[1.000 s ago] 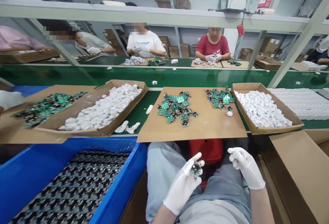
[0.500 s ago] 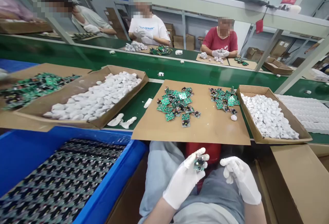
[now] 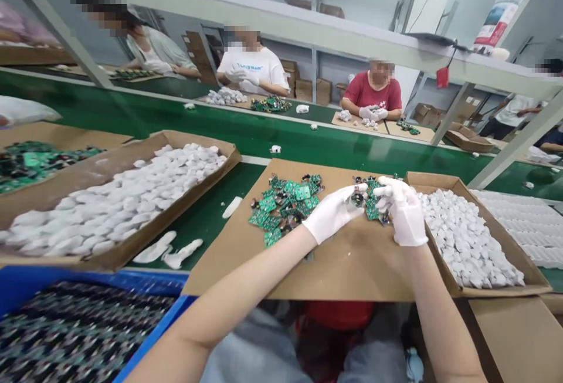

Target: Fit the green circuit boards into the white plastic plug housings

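Observation:
White gloves cover both of my hands. My left hand (image 3: 336, 210) pinches a small circuit board (image 3: 358, 198) with dark parts on it, above the brown cardboard sheet. Close beside it is my right hand (image 3: 403, 210), its fingers curled toward the board; whatever they hold, if anything, is hidden. Behind the hands lies a small pile of green circuit boards (image 3: 373, 210), partly covered by them. A larger circuit board pile (image 3: 285, 201) spreads to the left of my left hand.
The cardboard sheet (image 3: 272, 280) lies on the green bench. At right is a cardboard tray (image 3: 457, 180) of white lumps; another tray (image 3: 176, 219) stands left. A blue bin (image 3: 152, 345) at lower left holds rows of boards. Co-workers sit across the green conveyor (image 3: 220, 131).
Both hands have risen from over my lap and moved forward above the cardboard sheet. The circuit board has come along in my left hand. The head view has shifted.

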`<state>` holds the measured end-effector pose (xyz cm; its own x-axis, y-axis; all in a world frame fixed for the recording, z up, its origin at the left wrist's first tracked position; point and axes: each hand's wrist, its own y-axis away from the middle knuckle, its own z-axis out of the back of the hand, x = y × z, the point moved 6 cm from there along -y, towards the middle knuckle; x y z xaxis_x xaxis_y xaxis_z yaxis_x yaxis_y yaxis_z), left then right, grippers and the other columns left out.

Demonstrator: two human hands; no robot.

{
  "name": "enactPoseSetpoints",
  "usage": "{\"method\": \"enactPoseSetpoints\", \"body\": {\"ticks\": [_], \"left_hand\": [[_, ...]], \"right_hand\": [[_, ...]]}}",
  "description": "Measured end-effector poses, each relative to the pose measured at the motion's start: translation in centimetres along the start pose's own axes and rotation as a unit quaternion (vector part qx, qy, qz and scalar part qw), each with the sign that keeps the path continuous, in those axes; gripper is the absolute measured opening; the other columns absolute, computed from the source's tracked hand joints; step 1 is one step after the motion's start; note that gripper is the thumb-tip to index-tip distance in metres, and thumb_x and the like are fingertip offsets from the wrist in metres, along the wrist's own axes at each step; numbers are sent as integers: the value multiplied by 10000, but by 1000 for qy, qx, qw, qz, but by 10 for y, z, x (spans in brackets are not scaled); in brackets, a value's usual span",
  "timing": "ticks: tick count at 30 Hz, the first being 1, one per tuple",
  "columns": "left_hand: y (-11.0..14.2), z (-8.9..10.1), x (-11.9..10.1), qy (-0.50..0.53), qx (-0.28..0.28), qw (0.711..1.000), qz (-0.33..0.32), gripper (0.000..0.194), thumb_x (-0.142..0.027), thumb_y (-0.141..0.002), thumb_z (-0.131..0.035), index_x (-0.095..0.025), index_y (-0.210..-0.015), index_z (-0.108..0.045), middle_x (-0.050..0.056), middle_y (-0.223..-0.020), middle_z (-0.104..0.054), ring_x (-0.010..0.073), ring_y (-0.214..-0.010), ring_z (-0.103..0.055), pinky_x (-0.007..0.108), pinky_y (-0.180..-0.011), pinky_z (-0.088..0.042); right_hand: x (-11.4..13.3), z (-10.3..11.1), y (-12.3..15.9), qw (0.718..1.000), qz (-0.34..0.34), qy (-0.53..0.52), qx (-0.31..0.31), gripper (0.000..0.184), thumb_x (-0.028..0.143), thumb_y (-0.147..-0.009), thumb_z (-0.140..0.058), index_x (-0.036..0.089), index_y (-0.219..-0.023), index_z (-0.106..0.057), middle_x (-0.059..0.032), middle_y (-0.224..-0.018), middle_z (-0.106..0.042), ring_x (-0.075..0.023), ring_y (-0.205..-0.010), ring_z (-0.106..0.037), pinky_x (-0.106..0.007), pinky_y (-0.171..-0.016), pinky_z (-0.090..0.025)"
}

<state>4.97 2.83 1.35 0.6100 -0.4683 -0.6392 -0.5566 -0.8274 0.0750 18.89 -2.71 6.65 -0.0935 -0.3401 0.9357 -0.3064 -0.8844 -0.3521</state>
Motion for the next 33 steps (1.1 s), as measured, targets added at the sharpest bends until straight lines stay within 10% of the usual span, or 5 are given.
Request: {"method": "enactPoseSetpoints", "body": {"ticks": [4,11,24,29,33], "left_hand": [[-30,14,-7,-1,1,1000,-18,152,-154,-872,-601,-140,-910,-747,86,-987,-734,163,-848,-644,261,-718,-502],[-15,46,-16,-34,-7,999,-28,255,-295,-820,-714,-173,-1040,-759,108,-1132,-705,210,-947,-627,330,-809,-525],[-21,66,-21,-125,-66,989,-42,394,-435,-733,-758,-242,-1076,-742,92,-1422,-574,362,-1346,-454,485,-965,-537],[-21,72,-22,-152,-24,986,-59,338,-471,-668,-773,-324,-971,-748,30,-1312,-668,340,-1455,-310,575,-1147,-347],[-20,80,-26,-226,9,969,-97,401,-563,-484,-871,-352,-809,-768,46,-1066,-765,304,-1504,-188,440,-1270,-67]], "right_hand": [[-29,-23,-41,1000,21,15,-10,493,614,-860,-559,167,-670,-638,1,-541,-601,-85,-433,-462,-212,-417,-354],[-63,-33,-25,999,18,31,6,399,448,-853,-683,206,-1169,-681,-90,-1132,-709,-189,-908,-653,-321,-814,-539],[-63,-46,-35,997,-22,-69,36,397,507,-807,-710,192,-1049,-706,-34,-829,-716,-131,-624,-631,-274,-647,-537],[-63,-49,-41,995,-32,-96,16,418,468,-732,-777,194,-1039,-706,-32,-895,-714,-118,-618,-624,-267,-652,-540],[-71,-48,-44,993,-22,-114,20,503,602,-734,-726,193,-1025,-714,-61,-908,-736,-122,-589,-626,-265,-613,-527]]}}
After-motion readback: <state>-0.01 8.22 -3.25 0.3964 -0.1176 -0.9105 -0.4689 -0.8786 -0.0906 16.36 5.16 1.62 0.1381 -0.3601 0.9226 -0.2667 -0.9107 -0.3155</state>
